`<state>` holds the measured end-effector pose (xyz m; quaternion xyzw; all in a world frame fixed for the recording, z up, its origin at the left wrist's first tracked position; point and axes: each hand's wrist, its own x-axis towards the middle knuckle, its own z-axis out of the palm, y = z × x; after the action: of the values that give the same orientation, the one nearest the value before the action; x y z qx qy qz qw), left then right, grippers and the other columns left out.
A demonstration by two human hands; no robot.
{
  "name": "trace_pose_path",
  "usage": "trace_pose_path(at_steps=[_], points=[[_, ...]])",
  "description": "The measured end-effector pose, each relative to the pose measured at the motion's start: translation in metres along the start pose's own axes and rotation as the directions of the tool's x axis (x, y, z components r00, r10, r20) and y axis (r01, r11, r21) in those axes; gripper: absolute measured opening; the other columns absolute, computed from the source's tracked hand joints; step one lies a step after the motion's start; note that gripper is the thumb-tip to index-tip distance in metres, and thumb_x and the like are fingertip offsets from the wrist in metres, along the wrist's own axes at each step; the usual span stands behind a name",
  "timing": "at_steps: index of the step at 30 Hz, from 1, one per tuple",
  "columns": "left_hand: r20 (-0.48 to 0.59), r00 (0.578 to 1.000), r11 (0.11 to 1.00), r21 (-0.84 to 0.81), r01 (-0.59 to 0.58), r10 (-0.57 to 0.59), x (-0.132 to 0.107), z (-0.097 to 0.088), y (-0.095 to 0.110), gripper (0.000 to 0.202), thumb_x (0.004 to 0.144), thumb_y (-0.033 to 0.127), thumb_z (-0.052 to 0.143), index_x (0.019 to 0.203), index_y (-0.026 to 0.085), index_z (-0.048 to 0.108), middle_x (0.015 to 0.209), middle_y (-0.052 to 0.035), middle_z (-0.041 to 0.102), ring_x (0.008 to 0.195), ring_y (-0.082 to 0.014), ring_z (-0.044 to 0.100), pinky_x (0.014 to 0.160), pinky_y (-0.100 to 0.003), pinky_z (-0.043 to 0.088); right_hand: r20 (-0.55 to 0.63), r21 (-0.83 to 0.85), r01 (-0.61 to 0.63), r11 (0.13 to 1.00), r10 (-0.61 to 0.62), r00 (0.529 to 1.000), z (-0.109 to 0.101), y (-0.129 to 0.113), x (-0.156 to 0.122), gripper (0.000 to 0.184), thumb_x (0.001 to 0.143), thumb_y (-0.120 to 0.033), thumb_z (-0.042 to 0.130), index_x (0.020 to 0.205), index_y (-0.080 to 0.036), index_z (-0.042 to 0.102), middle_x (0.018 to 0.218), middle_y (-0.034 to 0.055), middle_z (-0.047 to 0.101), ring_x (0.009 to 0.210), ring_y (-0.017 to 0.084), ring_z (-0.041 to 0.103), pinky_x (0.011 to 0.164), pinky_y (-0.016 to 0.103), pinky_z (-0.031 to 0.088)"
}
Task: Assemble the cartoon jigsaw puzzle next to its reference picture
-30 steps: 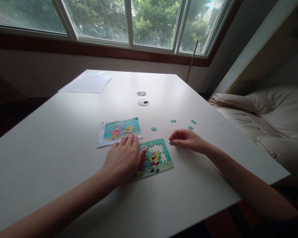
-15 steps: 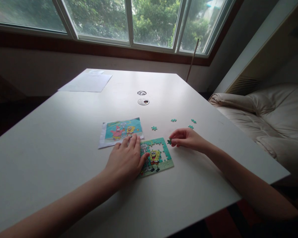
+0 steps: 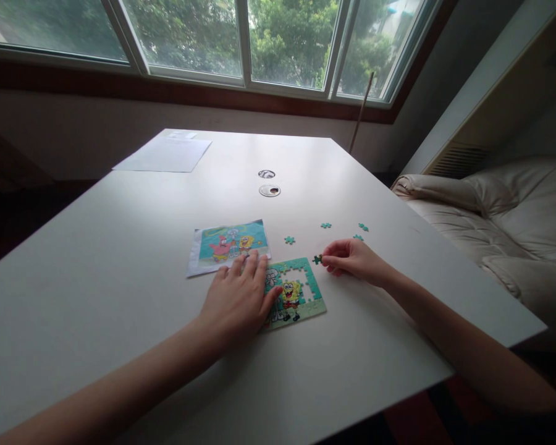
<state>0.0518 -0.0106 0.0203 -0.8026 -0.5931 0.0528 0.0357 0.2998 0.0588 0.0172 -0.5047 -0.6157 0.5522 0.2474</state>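
My left hand (image 3: 238, 293) lies flat with its fingers spread over the left part of a cartoon jigsaw puzzle (image 3: 311, 307), hiding that side. A white gap shows in the puzzle's upper right, above and beside the yellow figure. Just right of the puzzle, my right hand (image 3: 349, 261) pinches a green puzzle piece (image 3: 317, 260) between thumb and fingers. Behind the left fingertips is a printed picture sheet (image 3: 210, 247) showing cartoon figures. Loose green pieces lie beyond the puzzle: one (image 3: 290, 240) near the sheet, another (image 3: 326, 225) farther right, and two (image 3: 363, 227) past my right hand.
The white table (image 3: 143, 241) carries papers (image 3: 164, 154) at its far left. Two round inserts (image 3: 269, 191) are set in its far middle. A cream sofa (image 3: 519, 210) stands to the right, a thin stick (image 3: 362, 111) leans by the window.
The piece in my right hand has turned slightly and shifted a little up beside the puzzle. My left hand stays on the puzzle. The whole view has slid slightly.
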Motion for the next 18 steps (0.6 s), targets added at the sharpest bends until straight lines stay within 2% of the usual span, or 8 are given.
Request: trace_pose_path(at_steps=[4, 8, 13, 18], points=[[0.007, 1.0, 1.0, 0.005, -0.002, 0.002, 0.0004, -0.0001, 0.0001, 0.061, 0.094, 0.05, 0.03, 0.14, 0.009, 0.036, 0.146, -0.0154, 0.035, 0.129, -0.0332, 0.037, 0.098, -0.047, 0.036, -0.027, -0.067, 0.03, 0.997, -0.031, 0.999, 0.0005, -0.0012, -0.0007, 0.028, 0.069, -0.039, 0.072, 0.078, -0.014, 0.065, 0.063, 0.0006, 0.063, 0.053, 0.008, 0.054, 0.048, 0.02, 0.041], [-0.011, 1.0, 1.0, 0.0, -0.005, 0.005, 0.0005, 0.002, -0.0004, 0.061, 0.094, 0.05, 0.03, 0.14, 0.009, 0.036, 0.146, -0.015, 0.035, 0.129, -0.0337, 0.036, 0.098, -0.048, 0.036, -0.021, -0.102, 0.055, 0.993, -0.058, 0.998, 0.002, -0.0032, -0.0015, 0.028, 0.07, -0.04, 0.07, 0.079, -0.013, 0.066, 0.063, -0.0005, 0.061, 0.047, 0.006, 0.044, 0.045, 0.02, 0.033], [-0.001, 1.0, 1.0, -0.002, -0.003, 0.003, 0.0002, 0.0009, -0.0004, 0.062, 0.094, 0.05, 0.031, 0.14, 0.009, 0.036, 0.146, -0.0154, 0.035, 0.13, -0.0338, 0.035, 0.099, -0.049, 0.035, -0.039, -0.289, 0.139, 0.947, -0.157, 0.987, 0.0044, -0.0053, -0.0031, 0.021, 0.072, -0.035, 0.068, 0.077, -0.014, 0.069, 0.066, 0.0006, 0.063, 0.055, 0.008, 0.045, 0.052, 0.022, 0.035], [0.004, 1.0, 1.0, 0.011, 0.001, -0.001, 0.0004, -0.0005, -0.0003, 0.062, 0.094, 0.05, 0.03, 0.14, 0.009, 0.036, 0.146, -0.0147, 0.035, 0.129, -0.0333, 0.037, 0.098, -0.049, 0.035, -0.048, -0.464, 0.165, 0.87, -0.211, 0.976, 0.0053, -0.004, -0.0047, 0.018, 0.074, -0.035, 0.067, 0.076, -0.018, 0.072, 0.066, 0.0004, 0.064, 0.058, 0.01, 0.046, 0.053, 0.023, 0.035]])
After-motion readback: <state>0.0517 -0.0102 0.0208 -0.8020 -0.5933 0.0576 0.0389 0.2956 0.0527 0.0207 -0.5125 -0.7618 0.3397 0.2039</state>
